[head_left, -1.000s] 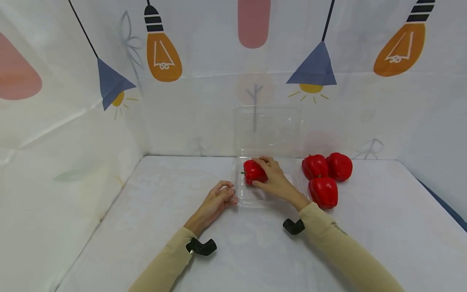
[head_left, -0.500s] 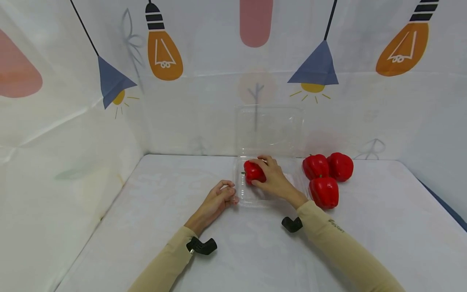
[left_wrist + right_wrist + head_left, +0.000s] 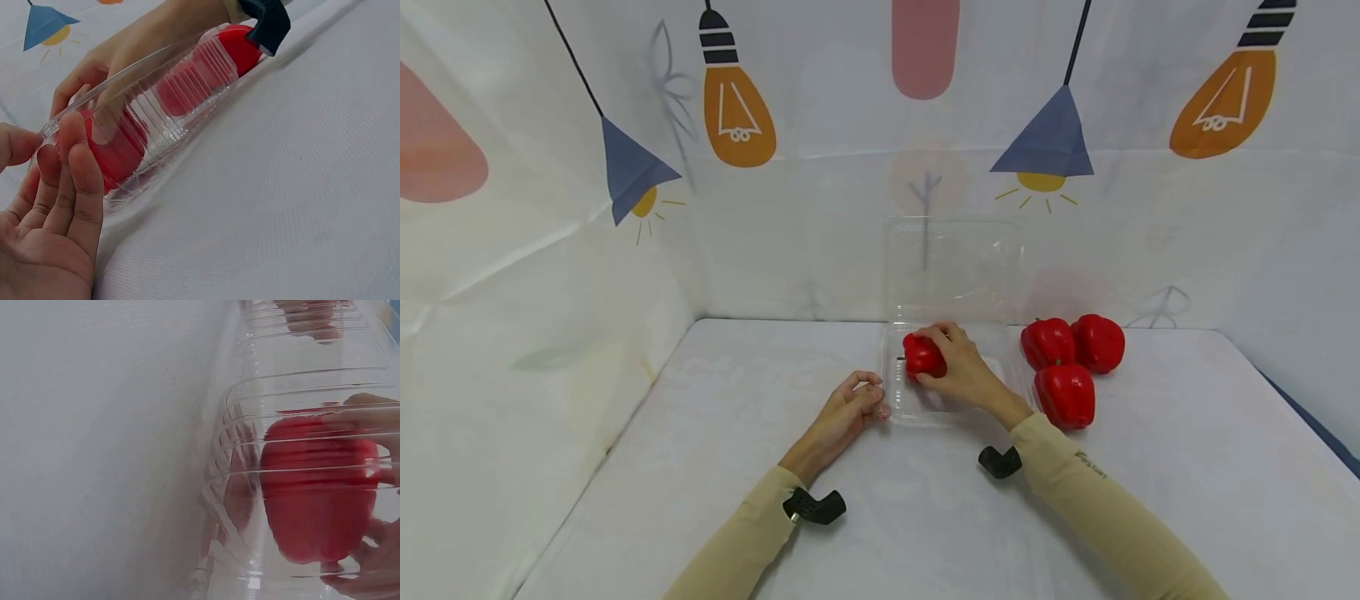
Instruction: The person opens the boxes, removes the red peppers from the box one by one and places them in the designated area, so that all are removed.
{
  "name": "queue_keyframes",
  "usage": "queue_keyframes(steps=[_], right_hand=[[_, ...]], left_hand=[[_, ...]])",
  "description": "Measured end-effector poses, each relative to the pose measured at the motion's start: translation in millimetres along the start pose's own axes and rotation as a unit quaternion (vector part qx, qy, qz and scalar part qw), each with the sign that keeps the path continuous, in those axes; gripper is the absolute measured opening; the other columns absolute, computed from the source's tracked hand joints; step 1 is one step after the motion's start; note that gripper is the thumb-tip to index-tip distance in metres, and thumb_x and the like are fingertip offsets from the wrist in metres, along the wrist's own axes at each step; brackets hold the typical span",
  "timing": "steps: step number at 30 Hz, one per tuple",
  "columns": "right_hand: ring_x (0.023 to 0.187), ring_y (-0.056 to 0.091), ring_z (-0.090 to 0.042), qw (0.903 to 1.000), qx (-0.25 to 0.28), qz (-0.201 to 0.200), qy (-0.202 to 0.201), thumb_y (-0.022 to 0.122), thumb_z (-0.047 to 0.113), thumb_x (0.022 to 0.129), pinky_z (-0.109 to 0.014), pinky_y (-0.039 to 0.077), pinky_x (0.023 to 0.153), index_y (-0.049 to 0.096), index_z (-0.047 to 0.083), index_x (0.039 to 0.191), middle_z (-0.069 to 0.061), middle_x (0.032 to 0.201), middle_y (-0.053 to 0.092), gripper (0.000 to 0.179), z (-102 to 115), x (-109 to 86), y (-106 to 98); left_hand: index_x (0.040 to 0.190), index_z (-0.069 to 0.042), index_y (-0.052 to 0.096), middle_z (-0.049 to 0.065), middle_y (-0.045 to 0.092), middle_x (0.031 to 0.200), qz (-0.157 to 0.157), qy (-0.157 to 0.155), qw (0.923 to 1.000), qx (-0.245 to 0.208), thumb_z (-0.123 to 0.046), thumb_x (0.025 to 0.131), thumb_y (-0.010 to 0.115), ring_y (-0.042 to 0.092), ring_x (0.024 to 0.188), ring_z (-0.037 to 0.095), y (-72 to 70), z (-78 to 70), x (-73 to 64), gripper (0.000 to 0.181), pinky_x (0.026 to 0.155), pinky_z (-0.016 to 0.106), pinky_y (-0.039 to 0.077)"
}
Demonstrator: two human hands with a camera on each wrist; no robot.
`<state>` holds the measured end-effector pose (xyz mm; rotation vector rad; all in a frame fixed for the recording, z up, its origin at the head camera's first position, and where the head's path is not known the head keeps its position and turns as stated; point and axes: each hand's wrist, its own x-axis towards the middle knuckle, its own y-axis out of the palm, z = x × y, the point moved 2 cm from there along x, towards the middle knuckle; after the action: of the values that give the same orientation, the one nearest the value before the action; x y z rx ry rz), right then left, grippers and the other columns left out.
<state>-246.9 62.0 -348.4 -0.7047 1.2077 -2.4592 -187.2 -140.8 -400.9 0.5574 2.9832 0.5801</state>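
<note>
A red bell pepper (image 3: 922,357) is in the left part of a clear plastic clamshell container (image 3: 917,414), its stem pointing left. My right hand (image 3: 962,367) grips the pepper from the right, thumb on the near side and fingers over the far side. At the container's left wall, my left hand (image 3: 846,412) pinches the rim between thumb and fingers. The left wrist view shows those fingertips (image 3: 84,165) against the outside of the clear wall. Through the plastic, the right wrist view shows the pepper (image 3: 319,494) with fingers around it.
The container's clear lid (image 3: 955,258) stands raised against the printed backdrop (image 3: 820,233). Right of the container, three more red bell peppers (image 3: 1066,396) sit close together on the white tabletop (image 3: 760,358).
The pepper in my right hand sits very slightly lower in the head view. My left hand stays at the rim, and the other peppers have not moved.
</note>
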Motion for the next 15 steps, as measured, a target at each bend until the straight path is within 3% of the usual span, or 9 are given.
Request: queue_keyframes(steps=[6,15], right_hand=[[0.121,0.042,-0.032,0.9996,0.016,-0.021,-0.010,0.073,0.019,0.077,-0.048,0.052,0.091,0.046,0.018,0.130,-0.014,0.131,0.039,0.059,0.3,-1.8,-3.5],[0.120,0.043,-0.031,0.9985,0.030,-0.044,0.008,0.075,0.021,0.073,-0.048,0.054,0.087,0.045,0.021,0.128,-0.012,0.131,0.039,0.062,-0.5,-8.4,-8.2]], left_hand=[[0.110,-0.008,0.041,-0.003,0.059,0.083,-0.002,0.004,1.0000,-0.002,-0.008,0.095,0.051,0.063,0.075,0.008,-0.5,0.6,0.8,0.018,0.075,0.022,0.054],[0.110,-0.008,0.041,-0.003,0.059,0.083,-0.013,-0.006,0.9999,0.006,-0.009,0.095,0.052,0.062,0.075,0.008,-0.3,0.2,-0.3,0.019,0.075,0.022,0.054]])
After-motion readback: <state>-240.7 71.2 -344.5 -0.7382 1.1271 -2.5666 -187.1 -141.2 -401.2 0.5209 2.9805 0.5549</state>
